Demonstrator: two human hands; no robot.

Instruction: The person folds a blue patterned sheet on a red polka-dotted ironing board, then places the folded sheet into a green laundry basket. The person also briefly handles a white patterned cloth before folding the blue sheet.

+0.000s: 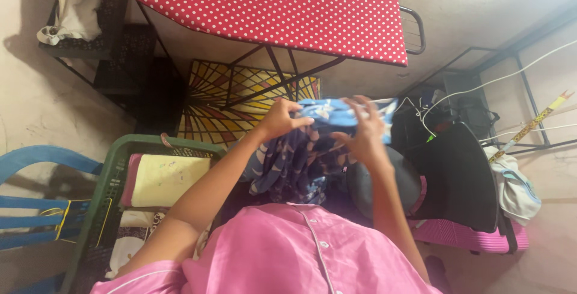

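Red polka-dot ironing board (pixel 270 12) filled the top of the frame, with a green laundry basket (pixel 108 180) at lower left. In the centre was a blue patterned garment (pixel 312 144), held up in mid-air below the board. The left hand (pixel 277 120) and right hand (pixel 363 129) both had fingers pinched closed on its top edge. Looked like the straightening-out step to me; a next move would probably need an even grip so it spreads flat.
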